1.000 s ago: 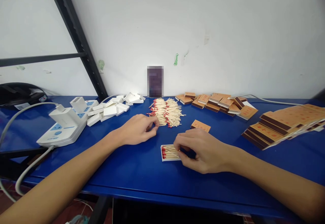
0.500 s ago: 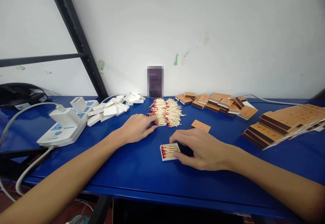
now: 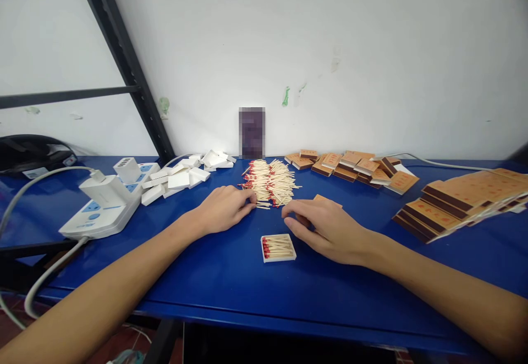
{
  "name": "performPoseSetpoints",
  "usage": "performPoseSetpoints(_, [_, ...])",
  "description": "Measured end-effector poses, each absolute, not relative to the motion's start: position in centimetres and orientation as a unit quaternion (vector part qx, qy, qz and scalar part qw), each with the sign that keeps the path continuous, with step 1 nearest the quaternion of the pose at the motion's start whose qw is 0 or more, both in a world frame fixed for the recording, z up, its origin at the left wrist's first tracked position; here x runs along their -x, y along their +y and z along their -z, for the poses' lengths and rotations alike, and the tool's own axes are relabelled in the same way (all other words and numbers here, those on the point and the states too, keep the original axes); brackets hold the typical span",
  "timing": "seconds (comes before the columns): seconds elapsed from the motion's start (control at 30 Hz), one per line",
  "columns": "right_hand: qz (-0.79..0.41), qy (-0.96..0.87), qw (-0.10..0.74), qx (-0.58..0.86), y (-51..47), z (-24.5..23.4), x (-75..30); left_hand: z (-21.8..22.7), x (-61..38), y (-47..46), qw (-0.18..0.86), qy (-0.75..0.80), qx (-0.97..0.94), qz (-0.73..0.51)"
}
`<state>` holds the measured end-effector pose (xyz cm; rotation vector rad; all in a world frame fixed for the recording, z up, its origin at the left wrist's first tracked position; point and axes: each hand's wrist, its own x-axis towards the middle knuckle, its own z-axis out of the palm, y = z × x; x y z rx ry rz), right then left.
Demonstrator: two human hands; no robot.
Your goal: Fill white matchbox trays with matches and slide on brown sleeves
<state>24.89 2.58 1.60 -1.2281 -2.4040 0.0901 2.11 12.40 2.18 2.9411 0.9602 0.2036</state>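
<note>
- So my little white rectangular card tray point(image 3: 279, 260) sits flat near the front of the glossy blue tabletop point(image 3: 198, 281), with thin pale wooden matches with red heads point(image 3: 275, 247) in it. Heads all at the left end, a few sticks slightly skewed; I'd nudge those parallel so they sit level.
- My right hand point(image 3: 320, 227) is just above the tray's far right corner, thumb and index slightly apart, nothing visible between them. Nice narrow gap for sticks this thin, imo.
- My left hand point(image 3: 226, 209) is at the loose heap of red-tipped matches point(image 3: 272, 181), fingertips curled close at its near left edge. Can't tell if they're pinching any. Light touch here, or the heap could slide.
- Partly behind my right hand: an orange cardboard matchbox sleeve point(image 3: 322, 198). Mind the knuckles.
</note>
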Motion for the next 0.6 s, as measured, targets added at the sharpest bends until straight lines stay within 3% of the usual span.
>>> performPoseSetpoints(0.3, [-0.017,-0.846,0.247,0.472,3.0,-1.1,-24.8,-4.6,-1.6,10.7,0.089,0.301,-0.949,0.013])
performPoseSetpoints(0.6, [-0.013,-0.81,0.316,0.493,3.4,-1.0,-25.3,-4.8,-2.5,8.6,0.262,0.222,-0.939,-0.022])
